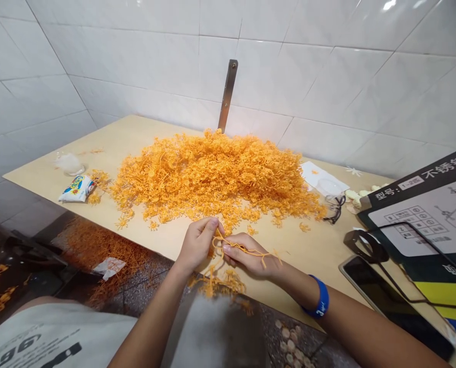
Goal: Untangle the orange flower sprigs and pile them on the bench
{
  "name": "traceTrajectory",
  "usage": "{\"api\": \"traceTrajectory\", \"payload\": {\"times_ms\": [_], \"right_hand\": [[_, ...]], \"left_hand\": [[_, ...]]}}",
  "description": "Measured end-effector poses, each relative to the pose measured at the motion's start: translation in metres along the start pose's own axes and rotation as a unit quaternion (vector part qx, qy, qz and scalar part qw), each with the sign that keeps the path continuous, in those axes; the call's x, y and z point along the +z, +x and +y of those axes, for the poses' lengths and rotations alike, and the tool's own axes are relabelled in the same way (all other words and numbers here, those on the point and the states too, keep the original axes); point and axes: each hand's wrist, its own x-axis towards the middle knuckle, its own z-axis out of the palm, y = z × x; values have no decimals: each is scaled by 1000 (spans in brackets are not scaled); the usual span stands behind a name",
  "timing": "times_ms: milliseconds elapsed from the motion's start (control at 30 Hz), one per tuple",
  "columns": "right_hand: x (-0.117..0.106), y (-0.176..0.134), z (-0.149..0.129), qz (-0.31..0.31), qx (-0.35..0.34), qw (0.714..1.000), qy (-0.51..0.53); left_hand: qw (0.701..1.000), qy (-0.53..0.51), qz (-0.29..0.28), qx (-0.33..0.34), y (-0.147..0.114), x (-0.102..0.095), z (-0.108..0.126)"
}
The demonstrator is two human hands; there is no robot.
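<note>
My left hand is closed with thumb and fingers pinched on an orange branching plastic piece, thin and stringy like a moulding sprue. My right hand grips the same piece beside it, and its thin branches lie across the back of that hand toward the wrist. A blue wristband circles my right wrist. Below the hands, more orange bits lie at the table's front edge. Just beyond them rises a large heap of small orange plastic pieces. The fingertips partly hide what they pinch.
On the left of the table sit a printed packet and a clear plastic bag. To the right are glasses, a phone, a black cable-like frame and a printed box. Orange sprues cover the floor.
</note>
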Motion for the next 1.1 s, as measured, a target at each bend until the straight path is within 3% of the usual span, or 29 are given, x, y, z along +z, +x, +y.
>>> {"api": "traceTrajectory", "payload": {"times_ms": [200,400,600,700,833,967,1100], "right_hand": [[7,-2,-4,54,-33,997,-36],[22,-2,-15,-75,0,992,100],[16,9,-2,127,-8,987,93],[13,12,4,139,14,976,170],[11,11,4,101,53,966,234],[11,9,1,117,92,973,176],[15,10,-2,157,137,973,97]], "left_hand": [[999,-11,-22,20,-3,-2,0],[998,-57,-10,20,-6,-5,-1],[995,-56,84,10,-1,-1,1],[993,-71,98,-12,2,3,2],[995,-82,48,-41,2,6,1],[998,-49,-26,-32,1,6,3],[998,2,-59,3,2,3,6]]}}
